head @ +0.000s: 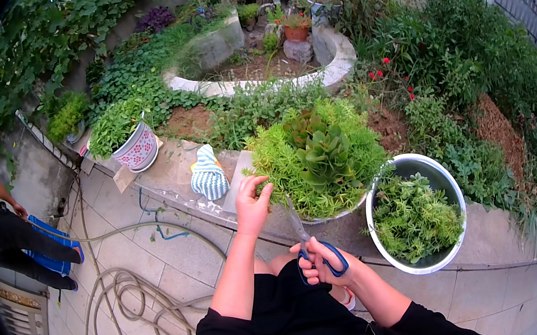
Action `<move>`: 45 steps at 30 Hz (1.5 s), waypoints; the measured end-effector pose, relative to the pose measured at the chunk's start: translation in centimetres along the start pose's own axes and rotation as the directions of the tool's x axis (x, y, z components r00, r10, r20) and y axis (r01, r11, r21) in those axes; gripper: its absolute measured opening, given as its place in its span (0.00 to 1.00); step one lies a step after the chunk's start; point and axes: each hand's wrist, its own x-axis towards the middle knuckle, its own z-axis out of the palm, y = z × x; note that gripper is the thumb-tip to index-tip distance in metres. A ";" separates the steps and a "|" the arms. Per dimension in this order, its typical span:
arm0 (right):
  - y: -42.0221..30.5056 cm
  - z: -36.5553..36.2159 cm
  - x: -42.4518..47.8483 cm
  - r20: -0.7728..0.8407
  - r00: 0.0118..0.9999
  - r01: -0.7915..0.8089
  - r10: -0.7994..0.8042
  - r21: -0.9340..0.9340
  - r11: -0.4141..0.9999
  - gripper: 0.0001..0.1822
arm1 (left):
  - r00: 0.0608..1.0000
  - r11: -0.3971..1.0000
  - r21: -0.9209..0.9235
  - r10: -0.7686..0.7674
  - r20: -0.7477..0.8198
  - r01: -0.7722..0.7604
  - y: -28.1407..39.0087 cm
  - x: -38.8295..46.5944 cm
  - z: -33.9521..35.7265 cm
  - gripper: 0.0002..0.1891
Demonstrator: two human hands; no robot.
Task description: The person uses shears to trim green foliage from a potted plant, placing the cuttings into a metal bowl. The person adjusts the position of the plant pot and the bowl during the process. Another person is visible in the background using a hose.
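Note:
My right hand (322, 262) is closed around the blue handles of a pair of scissors (298, 224), whose blades point up at the near left edge of a large potted succulent (321, 160). That plant has fine yellow-green foliage around a broad-leaved rosette centre. My left hand (253, 205) is at the plant's left edge, thumb and fingers curled around the tip of a thin sprig (248, 172). To the right of the pot, a metal basin (460, 198) holds a heap of cut green sprigs (418, 219).
On the ledge (173, 180) are a striped cloth (209, 175) and a flower-patterned pot (139, 148) of leafy greens. A coiled hose (139, 306) lies on the paving at left. Another person (5, 217) stands at far left by a blue crate (50, 247). Garden beds and a curved wall (339, 51) lie beyond.

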 end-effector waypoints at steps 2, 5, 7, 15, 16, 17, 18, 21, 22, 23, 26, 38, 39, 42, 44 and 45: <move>0.1 0.0 0.1 0.004 1.000 -0.013 0.013 -0.011 1.000 0.25 | 0.995 0.989 -0.114 -0.099 -0.004 0.098 0.2 0.1 0.1 0.10; 0.2 0.2 0.8 -0.030 0.999 -0.016 0.015 -0.039 0.999 0.26 | 0.997 0.990 -0.133 -0.062 -0.041 0.056 -0.5 0.1 0.4 0.08; 0.0 0.3 1.6 -0.048 0.999 -0.003 0.000 -0.056 0.998 0.26 | 0.998 0.994 -0.105 -0.005 -0.068 -0.002 -0.7 0.2 0.6 0.08; -0.6 0.5 4.8 -0.021 0.998 0.060 -0.062 -0.055 0.997 0.27 | 0.981 0.993 0.083 0.094 -0.173 -0.080 0.5 -0.3 0.9 0.07; -0.7 0.8 5.1 -0.008 0.998 0.067 -0.068 -0.038 0.997 0.26 | 0.980 0.994 0.091 0.080 -0.183 -0.064 0.5 -0.3 0.9 0.07; -0.8 1.0 5.4 0.006 0.997 0.074 -0.074 -0.021 0.997 0.25 | 0.979 0.994 0.099 0.066 -0.194 -0.047 0.5 -0.3 0.9 0.07; -0.9 1.2 5.6 0.026 0.997 0.075 -0.075 0.008 0.997 0.25 | 0.978 0.994 0.105 0.052 -0.204 -0.031 0.6 -0.3 0.9 0.07; -1.4 1.6 6.3 0.089 0.993 0.072 -0.081 0.096 0.993 0.26 | 0.977 0.989 0.145 0.030 -0.212 0.002 1.1 -0.2 0.9 0.06; -1.5 1.8 6.5 0.069 0.994 0.083 -0.090 0.100 0.992 0.26 | 0.977 0.988 0.157 0.034 -0.209 -0.001 1.2 0.0 0.9 0.06; -1.6 1.7 6.5 0.041 0.995 0.091 -0.094 0.064 0.994 0.26 | 0.978 0.986 0.169 0.039 -0.207 -0.004 1.3 0.3 0.9 0.06; -1.8 1.9 6.2 -0.056 0.992 0.111 -0.114 -0.050 0.993 0.26 | 0.978 0.985 0.173 0.045 -0.204 -0.009 0.4 0.5 0.8 0.06; -2.5 2.8 7.1 -0.157 0.982 0.097 -0.102 -0.039 0.995 0.25 | 0.977 0.993 0.022 -0.112 -0.179 0.118 -0.7 0.8 0.7 0.07; -2.6 2.8 7.1 -0.152 0.984 0.090 -0.093 -0.030 0.996 0.25 | 0.975 0.991 -0.007 -0.135 -0.174 0.136 -0.8 1.0 0.7 0.07; -2.6 2.7 7.0 -0.173 0.980 0.091 -0.099 -0.053 0.994 0.24 | 0.979 0.992 -0.035 -0.129 -0.158 0.125 -0.6 1.0 0.7 0.07; -2.9 3.3 6.7 -0.193 0.974 0.107 -0.119 -0.069 0.992 0.26 | 0.976 0.986 -0.075 -0.156 -0.154 0.146 -0.3 1.2 0.6 0.07; -2.8 3.5 6.5 -0.207 0.970 0.114 -0.127 -0.074 0.991 0.26 | 0.974 0.982 -0.096 -0.174 -0.147 0.161 -0.3 1.1 0.6 0.07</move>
